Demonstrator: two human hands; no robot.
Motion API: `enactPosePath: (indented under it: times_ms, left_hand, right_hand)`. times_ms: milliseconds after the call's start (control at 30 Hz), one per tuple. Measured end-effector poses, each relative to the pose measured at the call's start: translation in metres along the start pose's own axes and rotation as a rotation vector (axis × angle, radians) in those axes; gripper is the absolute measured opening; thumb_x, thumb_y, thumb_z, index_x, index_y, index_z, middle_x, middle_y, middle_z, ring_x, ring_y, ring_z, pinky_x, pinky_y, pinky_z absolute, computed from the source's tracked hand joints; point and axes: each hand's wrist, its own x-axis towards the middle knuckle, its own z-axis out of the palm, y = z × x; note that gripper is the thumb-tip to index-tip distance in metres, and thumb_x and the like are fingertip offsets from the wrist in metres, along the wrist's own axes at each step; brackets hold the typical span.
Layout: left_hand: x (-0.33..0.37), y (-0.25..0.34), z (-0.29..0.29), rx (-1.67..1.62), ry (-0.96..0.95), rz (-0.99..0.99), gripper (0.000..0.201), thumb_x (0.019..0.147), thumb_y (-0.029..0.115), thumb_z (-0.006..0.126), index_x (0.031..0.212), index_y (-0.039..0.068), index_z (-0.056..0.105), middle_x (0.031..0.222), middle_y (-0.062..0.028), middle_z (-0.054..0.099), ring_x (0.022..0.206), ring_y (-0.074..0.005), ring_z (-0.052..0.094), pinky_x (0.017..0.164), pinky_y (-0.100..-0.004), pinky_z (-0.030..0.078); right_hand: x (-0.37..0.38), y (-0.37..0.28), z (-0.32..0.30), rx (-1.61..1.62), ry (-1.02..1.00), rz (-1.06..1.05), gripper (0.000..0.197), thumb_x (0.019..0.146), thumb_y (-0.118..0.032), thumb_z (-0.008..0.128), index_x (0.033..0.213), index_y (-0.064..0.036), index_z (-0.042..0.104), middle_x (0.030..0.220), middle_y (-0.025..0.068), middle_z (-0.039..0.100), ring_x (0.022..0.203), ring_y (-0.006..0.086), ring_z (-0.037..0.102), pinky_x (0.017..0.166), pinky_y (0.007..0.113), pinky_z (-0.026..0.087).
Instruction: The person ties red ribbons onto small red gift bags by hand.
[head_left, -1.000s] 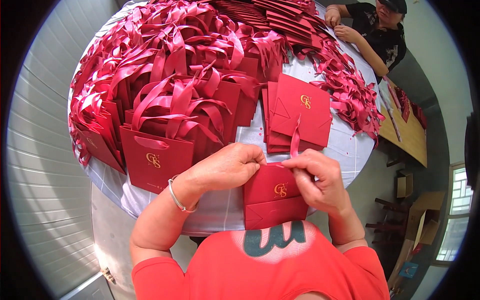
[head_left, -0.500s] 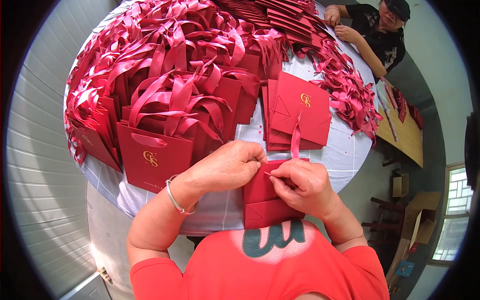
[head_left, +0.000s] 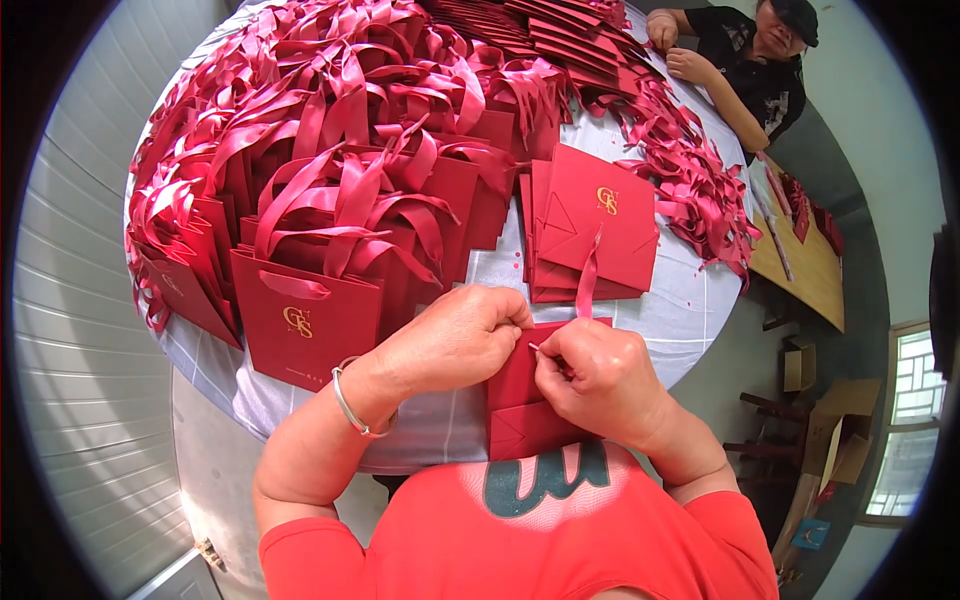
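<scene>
A flat red paper gift bag (head_left: 522, 428) lies at the near table edge, right in front of me. At its top left edge my left hand (head_left: 472, 333) is closed, thumb and fingertips pinched together against the bag. My right hand (head_left: 603, 385) rests over the bag's right half, fingers curled into a pinch. A small pale tip sticks out of that pinch, too tiny to name. From the bag's top edge a pink ribbon (head_left: 587, 285) stretches up across a short stack of flat red bags (head_left: 595, 245). The bag's right side is hidden under my right hand.
Upright red bags (head_left: 310, 345) with pink ribbon handles crowd the table's left and far side. Loose ribbons (head_left: 700, 190) heap at the right, and flat bags (head_left: 580, 45) pile at the back. Another person (head_left: 750, 70) sits at the far right. Cartons (head_left: 840, 425) stand beyond.
My right hand's fingers have curled in tighter, and the hand has turned slightly over the bag. My left hand stays pinched at nearly the same spot.
</scene>
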Motion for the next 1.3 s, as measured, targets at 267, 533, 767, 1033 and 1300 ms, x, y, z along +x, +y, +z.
enactPosePath:
  times_ms: [267, 533, 767, 1033, 1300]
  left_hand:
    - [0.0, -0.003, 0.002, 0.064, 0.058, 0.02, 0.017, 0.088, 0.001, 0.054, 0.099, -0.005, 0.065, 0.076, -0.0149, 0.065, 0.07, -0.0171, 0.061, 0.067, -0.0337, 0.051]
    - [0.0, -0.004, 0.005, 0.132, 0.071, 0.049, 0.017, 0.085, 0.001, 0.054, 0.095, -0.005, 0.066, 0.076, -0.0184, 0.066, 0.071, -0.022, 0.065, 0.067, -0.0368, 0.051]
    - [-0.004, 0.003, 0.006, 0.11, 0.027, 0.014, 0.014, 0.087, 0.003, 0.057, 0.096, -0.005, 0.065, 0.079, -0.0164, 0.07, 0.073, -0.0213, 0.067, 0.067, -0.0355, 0.053]
    - [-0.008, 0.017, 0.016, 0.2, 0.064, 0.198, 0.03, 0.08, 0.007, 0.077, 0.101, 0.0, 0.058, 0.084, -0.0142, 0.072, 0.085, -0.0258, 0.074, 0.072, -0.0349, 0.056]
    - [-0.009, 0.018, 0.019, 0.251, 0.11, 0.371, 0.029, 0.075, 0.001, 0.082, 0.095, 0.003, 0.061, 0.075, -0.0045, 0.067, 0.053, -0.0055, 0.059, 0.049, -0.0219, 0.043]
  right_hand:
    - [0.013, -0.003, 0.004, -0.043, -0.081, 0.056, 0.01, 0.076, -0.006, 0.066, 0.072, -0.0014, 0.059, 0.067, 0.0172, 0.062, 0.062, 0.0353, 0.066, 0.054, 0.043, 0.053]
    - [0.006, 0.003, 0.014, -0.113, -0.13, 0.033, 0.008, 0.077, -0.007, 0.067, 0.076, -0.0015, 0.06, 0.071, 0.0163, 0.063, 0.061, 0.0355, 0.065, 0.055, 0.044, 0.054]
    - [0.022, 0.011, -0.011, 0.07, -0.026, -0.144, 0.019, 0.081, -0.018, 0.078, 0.081, -0.002, 0.067, 0.078, 0.009, 0.063, 0.067, 0.0263, 0.065, 0.063, 0.037, 0.054]
    - [0.049, 0.055, -0.03, 0.679, -0.693, 0.377, 0.019, 0.091, -0.01, 0.061, 0.104, 0.0018, 0.068, 0.091, 0.0088, 0.07, 0.086, 0.0146, 0.065, 0.077, 0.032, 0.052]
    - [0.074, 0.071, -0.015, 0.703, -1.043, 0.508, 0.037, 0.079, -0.014, 0.078, 0.11, 0.0021, 0.066, 0.085, 0.002, 0.068, 0.077, 0.0082, 0.06, 0.067, 0.026, 0.049]
